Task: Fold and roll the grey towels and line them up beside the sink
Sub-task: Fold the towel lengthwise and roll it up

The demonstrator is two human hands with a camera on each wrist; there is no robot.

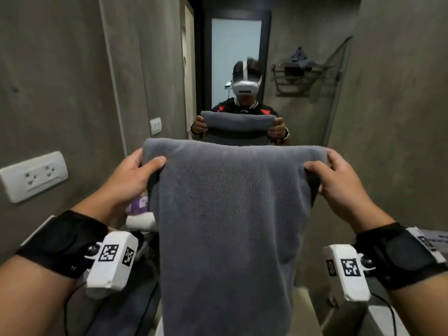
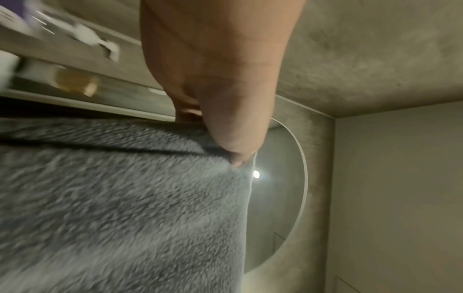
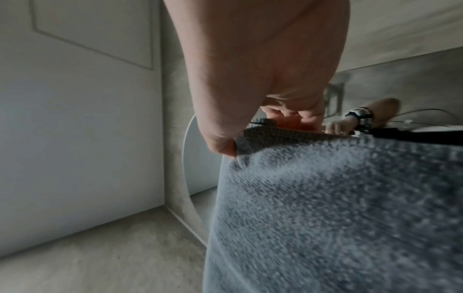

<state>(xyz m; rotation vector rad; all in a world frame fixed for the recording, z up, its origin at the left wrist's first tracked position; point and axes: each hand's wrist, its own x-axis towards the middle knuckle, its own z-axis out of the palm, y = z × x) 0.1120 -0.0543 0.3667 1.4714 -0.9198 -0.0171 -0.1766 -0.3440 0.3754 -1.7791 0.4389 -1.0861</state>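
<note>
A grey towel [image 1: 230,214] hangs in the air in front of me, folded lengthwise, its top edge level. My left hand [image 1: 135,175] pinches the top left corner, thumb on the near side, fingers behind. My right hand [image 1: 337,178] pinches the top right corner the same way. The left wrist view shows the thumb [image 2: 235,138] pressed on the towel [image 2: 125,208]. In the right wrist view the thumb [image 3: 220,142] clamps the towel's [image 3: 338,208] edge with fingers curled behind. The sink is hidden behind the hanging cloth.
A mirror [image 1: 242,69] ahead reflects me holding the towel. A wall socket [image 1: 34,177] sits on the left wall, a second one [image 1: 155,126] farther back. A purple-and-white bottle [image 1: 140,207] stands low left behind the towel. Concrete walls close in on both sides.
</note>
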